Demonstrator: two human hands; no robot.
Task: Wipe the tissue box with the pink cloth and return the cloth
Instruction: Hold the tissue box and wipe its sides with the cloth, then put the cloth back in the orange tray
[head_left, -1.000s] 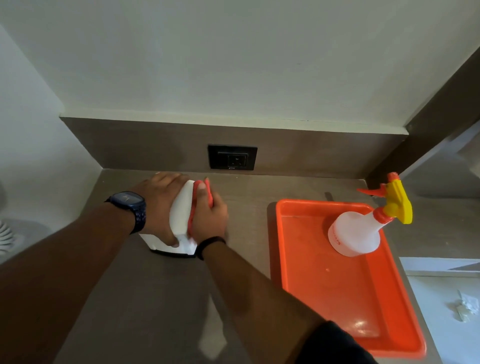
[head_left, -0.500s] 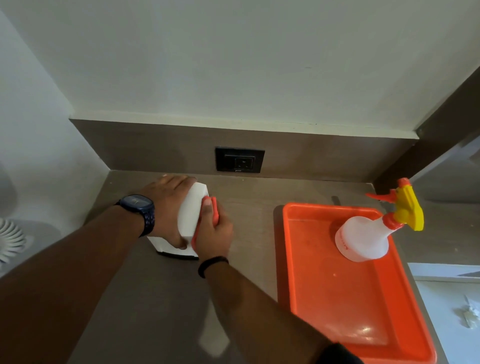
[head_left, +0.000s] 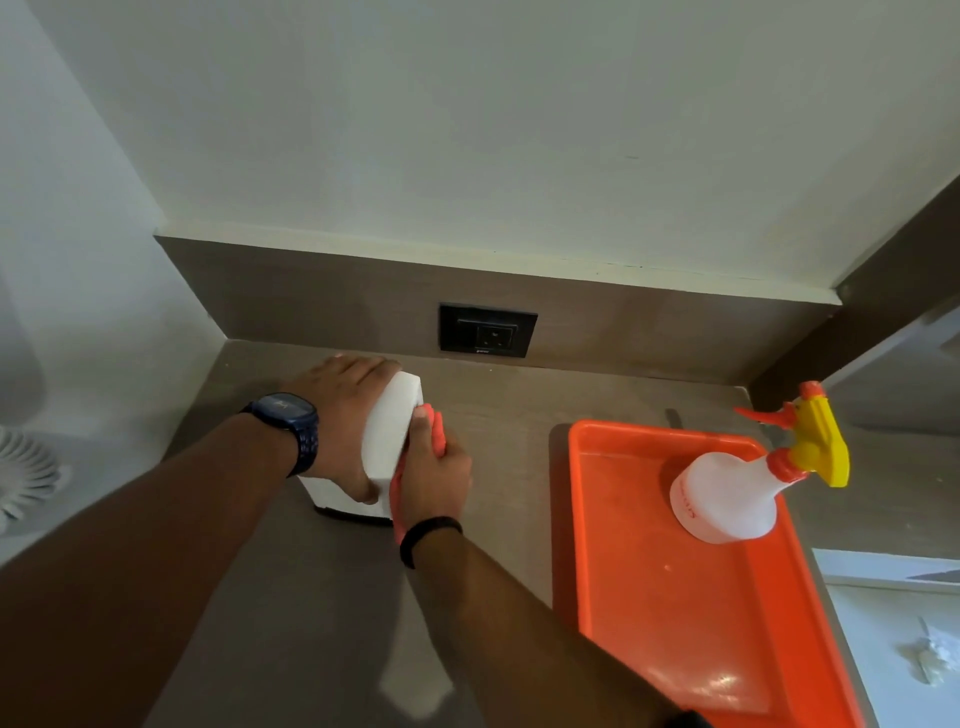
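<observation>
A white tissue box (head_left: 390, 431) stands on the brown counter near the back left corner. My left hand (head_left: 340, 415) grips it from the left side and top, a dark watch on that wrist. The pink cloth (head_left: 439, 431) is pressed flat against the box's right side under my right hand (head_left: 434, 475), which holds it. Only a strip of the cloth shows past my fingers and down by my wrist. The box's lower front edge is dark.
An orange tray (head_left: 670, 623) lies to the right on the counter, with a white spray bottle (head_left: 727, 493) with a yellow and orange trigger at its far end. A black wall socket (head_left: 487, 331) sits in the backsplash. A white fan (head_left: 26, 473) is at the left edge.
My right hand with the cloth has slid down the right side of the box toward me. My left hand keeps its hold on the box.
</observation>
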